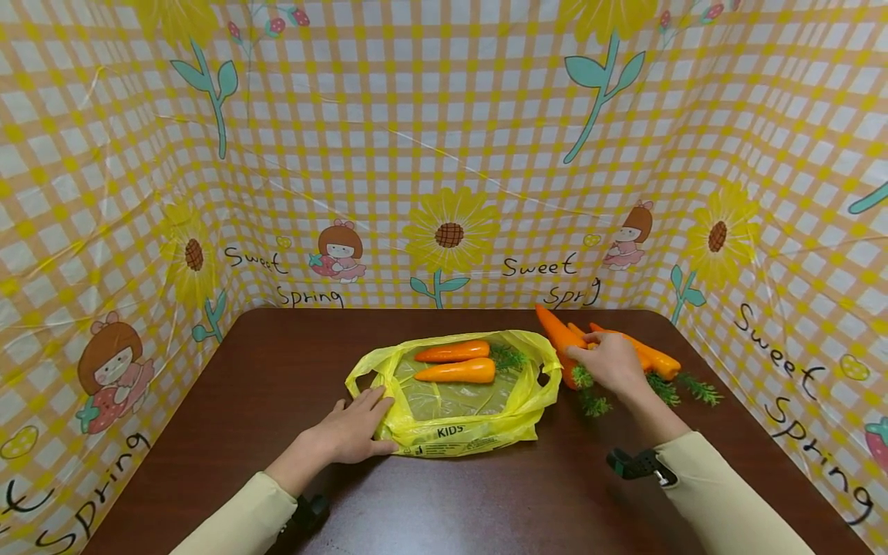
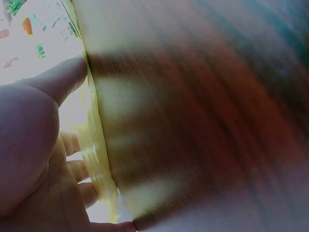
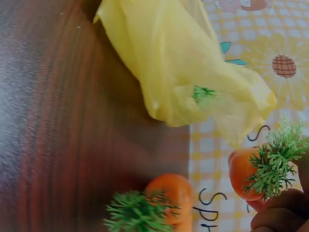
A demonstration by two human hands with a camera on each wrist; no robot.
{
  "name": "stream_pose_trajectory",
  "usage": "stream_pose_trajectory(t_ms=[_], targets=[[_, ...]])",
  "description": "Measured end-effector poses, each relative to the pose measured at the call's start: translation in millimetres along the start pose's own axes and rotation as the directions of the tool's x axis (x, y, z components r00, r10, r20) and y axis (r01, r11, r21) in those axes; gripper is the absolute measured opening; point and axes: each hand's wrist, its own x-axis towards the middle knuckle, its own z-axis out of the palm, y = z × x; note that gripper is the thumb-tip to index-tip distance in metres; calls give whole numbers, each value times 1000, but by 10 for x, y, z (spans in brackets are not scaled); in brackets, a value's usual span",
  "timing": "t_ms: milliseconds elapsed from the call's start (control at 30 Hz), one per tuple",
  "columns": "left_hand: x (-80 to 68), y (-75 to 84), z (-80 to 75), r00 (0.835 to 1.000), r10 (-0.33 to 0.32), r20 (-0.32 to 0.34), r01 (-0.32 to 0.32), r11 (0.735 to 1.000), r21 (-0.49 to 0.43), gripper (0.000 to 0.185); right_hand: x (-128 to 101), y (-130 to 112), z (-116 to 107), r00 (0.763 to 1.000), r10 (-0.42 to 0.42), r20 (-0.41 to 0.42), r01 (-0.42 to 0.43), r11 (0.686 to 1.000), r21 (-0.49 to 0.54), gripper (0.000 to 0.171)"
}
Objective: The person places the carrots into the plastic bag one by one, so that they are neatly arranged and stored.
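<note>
A yellow plastic bag (image 1: 458, 441) printed "KIDS" lies with its mouth spread, two orange carrots (image 1: 454, 371) with green tops inside it. At its left end my left hand (image 1: 347, 428) rests on the plastic, fingers spread and thumb along the front edge; in the left wrist view the thumb (image 2: 67, 77) touches the bag's edge. To the right of the bag, my right hand (image 1: 610, 362) grips a carrot (image 1: 555, 327) whose tip points toward the back. The right wrist view shows this carrot's leafy end (image 3: 244, 174) by the fingers.
More carrots (image 1: 655, 358) with leafy tops (image 1: 701, 389) lie beyond and beside my right hand on the dark wooden table (image 1: 291, 347). A checked cloth (image 1: 444, 154) with flowers forms walls behind and at both sides. The bag's right handle loop (image 1: 550, 378) is close to the right hand.
</note>
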Motion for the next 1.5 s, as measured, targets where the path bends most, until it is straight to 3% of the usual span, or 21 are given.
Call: stream_pose_trajectory(t_ms=[500,700,1000,1500], targets=[[-1,2,0,1000,2,-5,-2,1000,-5,80,-8,-207,-243,998,-32,51,29,998,61,56],[-2,1,-3,1000,6,2,-6,1000,-8,80,-26,-246,-250,996,-4,93,-4,997,79,64],[4,-15,7,1000,13,-3,-13,1000,-3,80,-48,-377,-279,992,-39,116,21,988,153,63],[-11,19,-14,1000,7,-2,-7,1000,-5,79,-120,-618,-219,977,-88,193,47,977,209,53]])
